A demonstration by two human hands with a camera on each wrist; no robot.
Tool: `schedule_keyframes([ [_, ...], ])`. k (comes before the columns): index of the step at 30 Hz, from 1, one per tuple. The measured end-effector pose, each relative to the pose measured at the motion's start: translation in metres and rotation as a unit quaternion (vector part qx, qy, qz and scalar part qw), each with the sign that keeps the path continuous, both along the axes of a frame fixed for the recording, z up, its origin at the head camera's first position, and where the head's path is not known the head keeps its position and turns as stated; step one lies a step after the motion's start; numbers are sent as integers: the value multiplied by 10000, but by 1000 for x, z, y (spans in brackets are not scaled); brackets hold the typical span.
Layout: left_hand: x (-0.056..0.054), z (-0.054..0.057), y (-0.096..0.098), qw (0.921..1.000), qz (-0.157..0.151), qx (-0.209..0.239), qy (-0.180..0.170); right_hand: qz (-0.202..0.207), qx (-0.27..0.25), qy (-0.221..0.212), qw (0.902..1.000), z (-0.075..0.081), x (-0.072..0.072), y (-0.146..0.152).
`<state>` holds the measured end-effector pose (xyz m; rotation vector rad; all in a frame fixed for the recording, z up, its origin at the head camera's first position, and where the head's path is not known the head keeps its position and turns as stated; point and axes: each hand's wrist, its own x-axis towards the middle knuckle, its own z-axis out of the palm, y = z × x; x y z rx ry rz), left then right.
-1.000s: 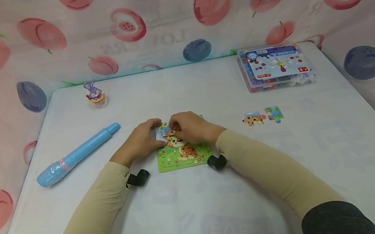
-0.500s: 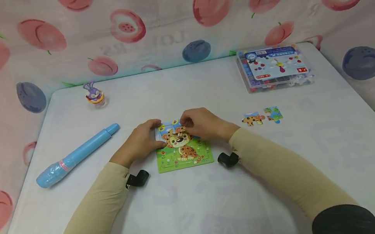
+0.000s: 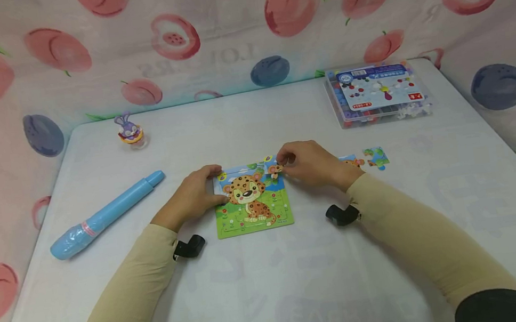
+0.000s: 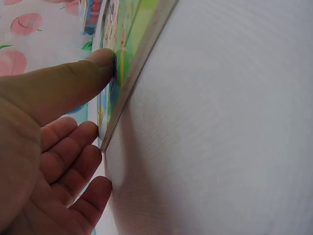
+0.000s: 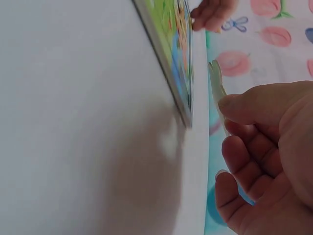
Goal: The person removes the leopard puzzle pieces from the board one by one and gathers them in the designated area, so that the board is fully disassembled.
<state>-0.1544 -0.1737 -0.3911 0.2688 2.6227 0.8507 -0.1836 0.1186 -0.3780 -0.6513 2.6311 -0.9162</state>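
A leopard jigsaw puzzle [image 3: 254, 218] lies flat on the white table. My left hand [image 3: 191, 193] holds it at its left side, thumb on its face and a finger at the top left corner. The left wrist view shows the thumb pressed on the face [image 4: 124, 54] while curled fingers meet the edge. Between thumb and fingertips, my right hand [image 3: 310, 163] pinches a small puzzle piece [image 3: 270, 167] over the top right corner. The right wrist view has this piece [image 5: 216, 78] edge-on, apart from the board. Two loose pieces lie rightward: a green-blue one [image 3: 377, 157] and a spotted one [image 3: 351, 160], partly hidden.
A blue wand-like tube [image 3: 110, 214] lies on the left of the table [image 3: 256, 301]. Behind it stands a small purple rabbit figure [image 3: 130, 131]. At the back right is a clear plastic case [image 3: 380, 93] of colourful parts. A fruit-print cloth [image 3: 217, 26] hangs behind.
My right hand has moved right across the puzzle with the pinched piece, from the leopard's head to beyond the top right corner. My left hand stays in place.
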Motion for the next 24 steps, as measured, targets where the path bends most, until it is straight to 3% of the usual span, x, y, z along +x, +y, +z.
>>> schedule_keyframes([
  [15,1,-1,1,10000,-11,-24,-11,-408,233,44,9989,-4,0,59],
  [24,1,0,-1,10000,-45,40,24,-354,363,-106,9987,-7,3,79],
])
